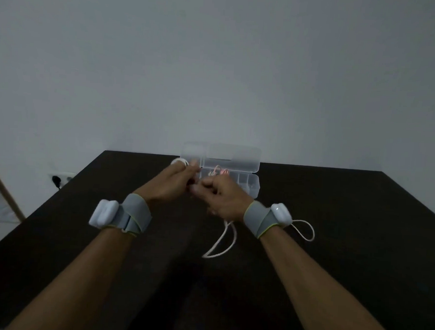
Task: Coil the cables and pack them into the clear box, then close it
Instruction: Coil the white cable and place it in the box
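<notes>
Near the middle of the frame, at the far edge of the dark table (334,221), our two hands meet just in front of the clear box (248,185). Its lid (232,155) stands open against the wall, and a pinkish cable (217,171) already lies in one of its compartments.

Our left hand (170,185) has its fingers curled, and a small white coil (179,161) shows at its fingertips. Our right hand (223,199) is closed in a loose fist. We judge both to be pinching the white cable (222,243), though the contact itself is hidden between the hands. The slack of that cable hangs below the right hand and loops down onto the table toward the lower middle of the frame.

Both wrists carry grey straps with white sensor pods. A thin loop (306,231) hangs from the right one.

We expect the cable to be light, limp and a little springy, so finished turns will want to open unless kept pinched. The best hold seems to be across the whole bundle of turns, feeding slack with the other hand. The box looks light too and may slide when pushed.
</notes>
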A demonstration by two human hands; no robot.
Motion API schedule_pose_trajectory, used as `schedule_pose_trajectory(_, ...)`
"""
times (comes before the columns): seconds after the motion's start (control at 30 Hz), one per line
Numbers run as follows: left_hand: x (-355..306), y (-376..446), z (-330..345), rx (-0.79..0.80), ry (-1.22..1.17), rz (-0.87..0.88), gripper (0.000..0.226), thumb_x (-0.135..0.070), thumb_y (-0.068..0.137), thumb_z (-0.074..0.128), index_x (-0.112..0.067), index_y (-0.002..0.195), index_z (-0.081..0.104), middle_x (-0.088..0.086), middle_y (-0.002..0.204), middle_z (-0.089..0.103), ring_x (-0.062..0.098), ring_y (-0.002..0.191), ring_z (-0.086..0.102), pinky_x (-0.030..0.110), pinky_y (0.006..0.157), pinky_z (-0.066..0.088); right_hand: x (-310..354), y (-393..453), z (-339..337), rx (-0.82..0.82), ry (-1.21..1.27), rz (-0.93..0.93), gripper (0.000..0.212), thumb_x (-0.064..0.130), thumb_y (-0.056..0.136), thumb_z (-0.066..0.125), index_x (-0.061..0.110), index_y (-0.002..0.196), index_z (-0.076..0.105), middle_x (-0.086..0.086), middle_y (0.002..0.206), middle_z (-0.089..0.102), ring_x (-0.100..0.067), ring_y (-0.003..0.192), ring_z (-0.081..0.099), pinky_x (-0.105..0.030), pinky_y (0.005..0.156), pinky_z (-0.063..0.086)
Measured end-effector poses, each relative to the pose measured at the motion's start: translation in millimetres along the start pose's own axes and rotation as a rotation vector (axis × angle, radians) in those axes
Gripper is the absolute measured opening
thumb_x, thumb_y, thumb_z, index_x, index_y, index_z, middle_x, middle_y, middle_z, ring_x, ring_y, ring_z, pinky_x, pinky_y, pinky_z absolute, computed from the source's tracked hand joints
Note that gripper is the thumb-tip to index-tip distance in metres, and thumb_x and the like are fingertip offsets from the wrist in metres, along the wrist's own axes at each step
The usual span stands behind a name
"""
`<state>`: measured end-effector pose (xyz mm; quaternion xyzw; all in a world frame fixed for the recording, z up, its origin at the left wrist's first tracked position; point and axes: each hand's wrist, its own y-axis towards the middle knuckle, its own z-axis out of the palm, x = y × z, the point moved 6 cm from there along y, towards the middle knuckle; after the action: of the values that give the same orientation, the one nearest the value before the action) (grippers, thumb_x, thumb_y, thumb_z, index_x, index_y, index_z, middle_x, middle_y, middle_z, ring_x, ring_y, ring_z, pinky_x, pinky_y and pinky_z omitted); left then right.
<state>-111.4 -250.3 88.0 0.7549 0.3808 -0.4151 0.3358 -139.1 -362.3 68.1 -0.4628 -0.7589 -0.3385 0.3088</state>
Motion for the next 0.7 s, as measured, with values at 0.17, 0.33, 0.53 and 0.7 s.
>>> schedule_pose_trajectory(0.17, -3.9, -10.0, 20.9, 0.197, -0.192, -0.215, 0.069, -0.053, 0.101, 0.018, 0.0, 0.083, 0.06, 0.013, 0.052, 0.053, 0.02, 0.047, 0.05, 0.027, 0.053, 0.044, -8.2, 14.2, -41.1, -0.149, 0.208, -0.002, 0.026, 0.03, 0.089, 0.068, 0.017, 0.068, 0.062, -0.02, 0.062, 0.052, -0.021, 0.057, 0.046, -0.03, 0.055, 0.045)
schedule_pose_trajectory(0.33, -29.6, -2.6, 35.8, 0.312, -0.855, -0.126, 0.057, -0.044, 0.101, 0.023, 0.001, 0.083, 0.052, 0.004, 0.04, 0.043, 0.016, 0.04, 0.044, 0.025, 0.046, 0.046, -27.3, 25.3, -21.6, -0.181, 0.659, 0.114, 0.039, 0.047, 0.091, 0.061, 0.014, 0.069, 0.057, -0.022, 0.068, 0.051, -0.033, 0.061, 0.047, -0.037, 0.061, 0.048)
schedule_pose_trajectory(0.53, -6.4, 24.4, 9.5, -0.077, -0.912, -0.052, 0.044, -0.032, 0.104, 0.032, 0.004, 0.116, 0.054, 0.007, 0.074, 0.068, 0.014, 0.066, 0.058, 0.026, 0.07, 0.052, -50.9, 2.2, 30.1, -0.019, 0.446, 0.243, 0.033, 0.032, 0.1, 0.049, 0.019, 0.074, 0.062, 0.001, 0.065, 0.059, -0.017, 0.064, 0.059, -0.036, 0.064, 0.053)
schedule_pose_trajectory(0.7, 7.4, 11.6, -6.1, -0.169, 0.229, 0.097, 0.043, -0.029, 0.103, 0.041, -0.001, 0.078, 0.062, 0.013, 0.08, 0.07, 0.021, 0.072, 0.066, 0.036, 0.079, 0.054, -35.9, -13.4, 24.6, 0.148, 0.331, 0.249, 0.024, 0.022, 0.097, 0.05, 0.011, 0.076, 0.054, -0.005, 0.065, 0.046, -0.012, 0.054, 0.045, -0.025, 0.054, 0.041)
